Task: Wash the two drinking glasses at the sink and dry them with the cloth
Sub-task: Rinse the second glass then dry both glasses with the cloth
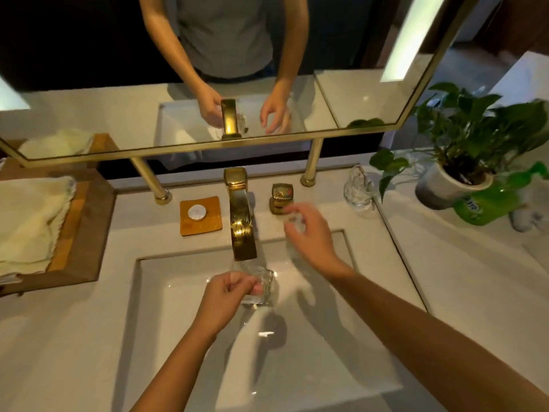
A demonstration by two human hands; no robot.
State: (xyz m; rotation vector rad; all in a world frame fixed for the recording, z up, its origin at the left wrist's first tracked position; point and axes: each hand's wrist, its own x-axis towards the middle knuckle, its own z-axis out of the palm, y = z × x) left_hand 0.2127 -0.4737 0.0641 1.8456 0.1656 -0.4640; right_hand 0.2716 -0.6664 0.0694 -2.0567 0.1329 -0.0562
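Note:
My left hand (230, 295) grips a clear drinking glass (261, 285) over the white sink basin (326, 367), just below the spout of the gold faucet (242, 221). My right hand (309, 233) hovers with spread fingers just in front of the gold tap handle (280, 197), holding nothing; it is blurred. A second clear glass (358, 188) stands on the counter at the right, beside the plant. A pale yellow cloth (29, 224) lies folded on a wooden tray (86, 233) at the left. I cannot tell whether water runs.
A soap dish with a white round soap (200, 215) sits left of the faucet. A potted plant (463, 162) and a green bottle (487, 203) stand at the right. A gold-framed mirror (208, 144) on two posts rises behind the faucet.

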